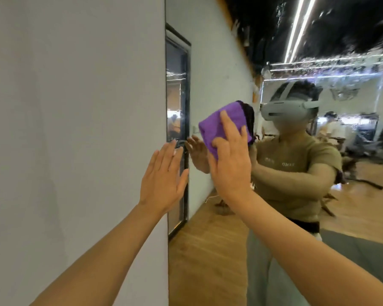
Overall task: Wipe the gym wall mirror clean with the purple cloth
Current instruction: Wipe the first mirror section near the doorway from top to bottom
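Observation:
The wall mirror (pixel 219 62) fills the right half of the head view; its left edge meets a white wall. My right hand (pixel 230 160) presses the folded purple cloth (pixel 221 122) flat against the glass at about head height, fingers straight and spread over the cloth. My left hand (pixel 164 177) is open with straight fingers, its palm resting at the mirror's left edge where wall and glass meet. Wet streaks and droplets cover the upper right part of the glass. My own reflection with a headset shows behind the cloth.
The white wall (pixel 75 129) takes up the left half of the view. The mirror reflects a wooden floor, a dark-framed door, gym machines and another person far at the right. Bright ceiling light strips reflect at the top right.

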{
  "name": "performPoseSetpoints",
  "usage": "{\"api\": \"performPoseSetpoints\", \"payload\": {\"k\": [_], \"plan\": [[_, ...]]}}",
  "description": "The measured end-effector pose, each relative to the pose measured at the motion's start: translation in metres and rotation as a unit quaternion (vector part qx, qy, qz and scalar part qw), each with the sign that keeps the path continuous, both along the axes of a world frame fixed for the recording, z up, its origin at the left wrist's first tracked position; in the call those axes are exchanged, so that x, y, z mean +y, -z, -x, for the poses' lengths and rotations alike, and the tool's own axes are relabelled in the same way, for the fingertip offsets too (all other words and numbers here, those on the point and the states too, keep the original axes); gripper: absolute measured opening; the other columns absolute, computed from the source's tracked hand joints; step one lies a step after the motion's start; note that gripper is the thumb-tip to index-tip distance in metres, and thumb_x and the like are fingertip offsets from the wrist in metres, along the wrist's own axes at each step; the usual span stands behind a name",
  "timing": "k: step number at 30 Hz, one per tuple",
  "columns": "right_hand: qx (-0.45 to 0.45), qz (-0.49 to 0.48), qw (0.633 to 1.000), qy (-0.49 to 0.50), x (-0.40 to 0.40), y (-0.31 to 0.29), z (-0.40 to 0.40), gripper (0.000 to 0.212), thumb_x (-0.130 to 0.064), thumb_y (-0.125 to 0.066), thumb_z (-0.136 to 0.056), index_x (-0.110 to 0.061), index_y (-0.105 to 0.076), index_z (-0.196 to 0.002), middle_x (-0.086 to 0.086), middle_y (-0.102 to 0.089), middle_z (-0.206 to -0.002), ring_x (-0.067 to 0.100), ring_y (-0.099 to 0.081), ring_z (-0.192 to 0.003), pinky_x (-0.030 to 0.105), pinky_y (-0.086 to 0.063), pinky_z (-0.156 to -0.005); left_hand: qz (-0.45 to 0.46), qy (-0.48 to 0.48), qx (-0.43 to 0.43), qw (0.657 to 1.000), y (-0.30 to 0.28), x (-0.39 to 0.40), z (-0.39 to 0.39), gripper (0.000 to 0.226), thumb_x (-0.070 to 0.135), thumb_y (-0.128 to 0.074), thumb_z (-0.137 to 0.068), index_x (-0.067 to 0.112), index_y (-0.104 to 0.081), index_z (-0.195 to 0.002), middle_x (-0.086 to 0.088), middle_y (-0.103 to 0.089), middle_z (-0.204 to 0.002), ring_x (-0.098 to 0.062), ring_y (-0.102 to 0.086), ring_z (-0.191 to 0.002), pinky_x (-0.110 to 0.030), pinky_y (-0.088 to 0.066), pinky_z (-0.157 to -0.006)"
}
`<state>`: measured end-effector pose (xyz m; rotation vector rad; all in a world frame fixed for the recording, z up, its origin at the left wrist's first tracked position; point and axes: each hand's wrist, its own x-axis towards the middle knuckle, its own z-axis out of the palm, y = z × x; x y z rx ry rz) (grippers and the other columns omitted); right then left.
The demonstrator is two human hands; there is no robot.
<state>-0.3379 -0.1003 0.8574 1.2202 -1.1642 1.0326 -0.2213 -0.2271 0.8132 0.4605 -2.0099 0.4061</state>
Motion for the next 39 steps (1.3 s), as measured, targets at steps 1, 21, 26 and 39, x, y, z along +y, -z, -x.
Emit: {"api": "performPoseSetpoints", "payload": {"k": [1,21,26,39], "plan": [[0.028,-0.032,0.998,0.052,-0.005,0.002,0.014,0.023,-0.011,-0.064,-0.088,-0.013,-0.049,-0.106,0.016,-0.041,-0.154,0.029,-0.033,-0.143,0.062,-0.031,-0.116,0.007,0.001,0.002,1.000,-0.005,-0.002,0.005,0.061,0.041,-0.035,-0.101,0.003,-0.044,-0.148,-0.020,-0.041,-0.155,-0.033,-0.037,-0.145,-0.039,-0.015,-0.122],[0.129,-0.176,0.907,0.361,-0.007,-0.004,0.071,0.069,-0.058,-0.031,-0.100,-0.023,-0.033,-0.159,0.014,-0.020,-0.167,0.031,-0.018,-0.155,0.054,-0.001,-0.125,0.050,0.087,0.032,0.994,-0.051,-0.054,0.063,0.064,0.047,-0.021,-0.108,0.012,-0.011,-0.161,-0.009,-0.009,-0.169,-0.021,-0.005,-0.156,-0.036,-0.001,-0.127],[0.154,-0.154,0.898,0.382,-0.010,-0.005,0.074,0.069,-0.053,-0.032,-0.099,-0.020,-0.030,-0.159,0.015,-0.024,-0.166,0.033,-0.016,-0.154,0.057,-0.003,-0.124,0.070,0.117,0.034,0.990,-0.063,-0.074,0.071,0.066,0.047,-0.024,-0.107,0.011,-0.010,-0.161,-0.008,-0.008,-0.170,-0.021,-0.004,-0.157,-0.041,-0.006,-0.127],[0.070,0.115,0.971,0.200,-0.045,-0.147,0.037,0.045,-0.018,-0.044,-0.101,0.005,-0.055,-0.139,0.024,-0.054,-0.144,0.040,-0.054,-0.132,0.058,-0.048,-0.105,0.048,0.198,0.119,0.972,-0.121,-0.098,0.090,0.072,0.056,-0.019,-0.105,0.016,-0.001,-0.162,-0.005,-0.001,-0.170,-0.015,0.005,-0.156,-0.034,0.002,-0.125]]}}
